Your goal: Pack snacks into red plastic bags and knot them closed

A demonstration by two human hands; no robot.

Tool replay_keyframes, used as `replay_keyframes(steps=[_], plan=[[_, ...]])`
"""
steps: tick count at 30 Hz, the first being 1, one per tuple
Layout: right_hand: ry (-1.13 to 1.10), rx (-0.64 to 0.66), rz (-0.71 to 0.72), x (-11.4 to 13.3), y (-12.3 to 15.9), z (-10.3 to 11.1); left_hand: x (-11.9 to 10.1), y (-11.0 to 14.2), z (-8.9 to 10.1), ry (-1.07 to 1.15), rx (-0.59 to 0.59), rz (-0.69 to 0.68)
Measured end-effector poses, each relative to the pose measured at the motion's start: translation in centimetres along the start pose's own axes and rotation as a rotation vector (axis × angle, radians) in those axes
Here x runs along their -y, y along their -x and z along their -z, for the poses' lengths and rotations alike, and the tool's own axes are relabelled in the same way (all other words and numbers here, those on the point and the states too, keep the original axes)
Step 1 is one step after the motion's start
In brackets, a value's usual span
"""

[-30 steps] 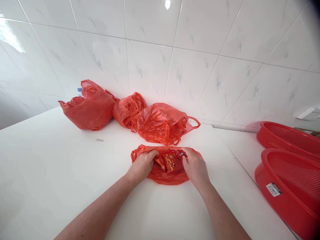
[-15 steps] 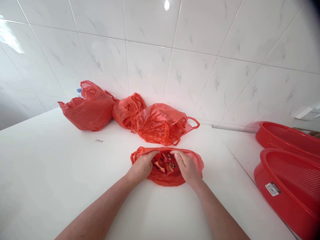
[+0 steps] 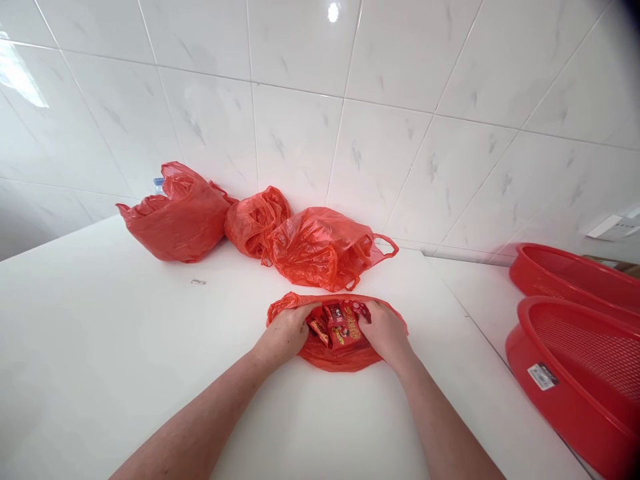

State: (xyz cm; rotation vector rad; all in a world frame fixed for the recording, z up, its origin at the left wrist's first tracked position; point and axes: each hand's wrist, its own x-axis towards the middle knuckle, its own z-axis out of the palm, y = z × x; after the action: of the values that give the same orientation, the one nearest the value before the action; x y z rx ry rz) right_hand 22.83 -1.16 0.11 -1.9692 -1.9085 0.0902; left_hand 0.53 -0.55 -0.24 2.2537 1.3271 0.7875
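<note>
A thin red plastic bag [image 3: 343, 363] lies on the white table with its mouth open toward me. Small red snack packets [image 3: 345, 335] with gold and yellow print show inside it. My left hand [image 3: 286, 335] is closed on the bag's left rim, thumb along the edge and the other fingertips hidden inside. On the right side of the opening, my right hand [image 3: 389, 332] has its thumb and fingers closed at the edge of a red packet [image 3: 356, 313]. Its remaining fingers are out of sight.
Behind stand a full red bag [image 3: 180, 223], a bunched red bag [image 3: 257, 220] and a red bag with loop handles [image 3: 320, 243], against the tiled wall. Two red plastic baskets [image 3: 565, 393] sit at right. A small clear scrap [image 3: 199, 281] lies left on the table.
My right hand has shifted right and turned inward, its thumb now bent at a packet. More of the red packets shows. The left hand has barely moved on the rim.
</note>
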Motion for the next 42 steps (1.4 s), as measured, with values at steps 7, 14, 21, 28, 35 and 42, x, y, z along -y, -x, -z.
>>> replay_keyframes(steps=[7,14,21,28,35,42], plan=[[-0.142,-0.186,-0.033,0.5,0.5,0.6,-0.5,0.1,0.3,0.052,-0.002,-0.034],[-0.688,-0.095,-0.210,0.8,0.7,1.0,-0.6,0.2,0.3,0.089,0.001,0.015],[-0.721,-0.007,-0.072,2.7,1.8,1.4,-1.5,0.4,0.2,0.356,0.022,0.022],[-0.755,0.085,0.094,4.1,2.8,0.9,-2.6,0.5,-0.4,0.513,0.016,0.081],[-0.808,0.192,0.111,4.2,2.9,1.1,-2.6,0.6,-0.3,0.545,0.048,0.136],[-0.732,0.038,0.064,3.4,2.3,1.2,-2.2,0.5,-0.2,0.429,-0.089,0.070]])
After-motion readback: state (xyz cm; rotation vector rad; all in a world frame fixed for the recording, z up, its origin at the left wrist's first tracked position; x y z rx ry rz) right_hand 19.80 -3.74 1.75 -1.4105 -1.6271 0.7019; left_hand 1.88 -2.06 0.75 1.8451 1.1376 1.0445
